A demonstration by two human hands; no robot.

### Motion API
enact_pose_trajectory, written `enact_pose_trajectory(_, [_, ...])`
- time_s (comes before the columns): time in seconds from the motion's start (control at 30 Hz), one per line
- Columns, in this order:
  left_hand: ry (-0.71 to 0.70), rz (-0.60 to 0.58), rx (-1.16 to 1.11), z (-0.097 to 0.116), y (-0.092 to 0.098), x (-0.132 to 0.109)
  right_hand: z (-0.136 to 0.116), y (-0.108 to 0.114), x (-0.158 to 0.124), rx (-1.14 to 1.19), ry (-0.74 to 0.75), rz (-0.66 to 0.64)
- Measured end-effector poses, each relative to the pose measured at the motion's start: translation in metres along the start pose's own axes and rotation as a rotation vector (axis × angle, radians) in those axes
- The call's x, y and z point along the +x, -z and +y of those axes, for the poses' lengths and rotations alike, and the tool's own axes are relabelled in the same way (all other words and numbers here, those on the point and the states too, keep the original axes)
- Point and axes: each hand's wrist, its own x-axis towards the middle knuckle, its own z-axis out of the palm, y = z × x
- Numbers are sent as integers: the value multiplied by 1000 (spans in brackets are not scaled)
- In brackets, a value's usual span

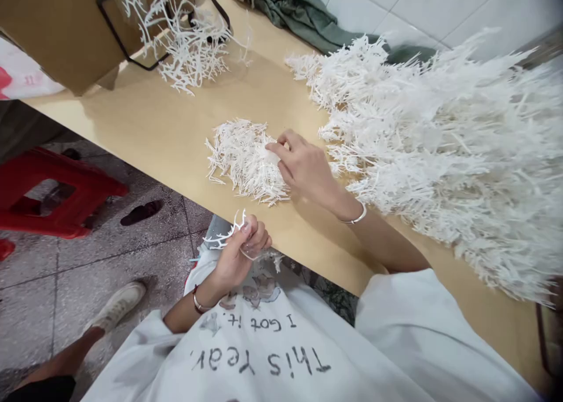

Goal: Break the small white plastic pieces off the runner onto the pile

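My left hand (244, 243) is closed in front of my lap, below the table's front edge. A white branching plastic twig (222, 236) sticks out of its fist to the left, and something clear shows near the fingers. Over the table, my right hand (303, 167) reaches into the right side of a small heap of thin white plastic twigs (244, 158). Its thumb and index finger are drawn together at the heap. Whatever lies between those fingertips is too small to make out.
A large mound of white branching pieces (440, 149) covers the table's right side. At the back left, more white branches (193, 50) lie by a black frame (152, 66) and a cardboard box (65, 32). Green cloth (303, 20) lies along the wall. A red stool (65, 191) stands left.
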Motion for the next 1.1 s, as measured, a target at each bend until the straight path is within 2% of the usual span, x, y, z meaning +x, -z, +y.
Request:
enact_pose_trajectory(0.1, [-2,8,-4,1,3,0,0,-1,-3,-24,8,-5])
enact_pose_trajectory(0.17, [1,12,-14,1,3,1,-1,0,-7,42,-12,72])
enact_pose_trajectory(0.3, [-10,4,-49,6,-3,1,-16,6,-23,344,-20,337])
enact_pose_trajectory(0.37, [-26,-6,-90,10,-9,2,-30,8,-36,553,15,366])
enact_pose_trajectory(0.43, [-36,-11,-153,16,-15,4,-44,7,-49,772,74,280])
enact_pose_trajectory(0.53, [-53,20,-239,25,-23,7,-59,1,-63,1021,141,48])
enact_pose_trajectory(0.67, [-147,99,-288,37,-31,11,-66,-7,-70,1066,232,-212])
enact_pose_trajectory(0.77, [-256,155,-255,44,-34,13,-69,-8,-70,1038,240,-286])
enact_pose_trajectory(0.87, [-327,175,-236,50,-35,16,-73,-4,-70,1099,261,-300])
enact_pose_trajectory(1.0, [-330,133,-309,55,-28,22,-75,5,-70,1284,198,-325])
enact_pose_trajectory(1.1, [-308,140,-265,57,-22,23,-72,15,-69,1498,128,-443])
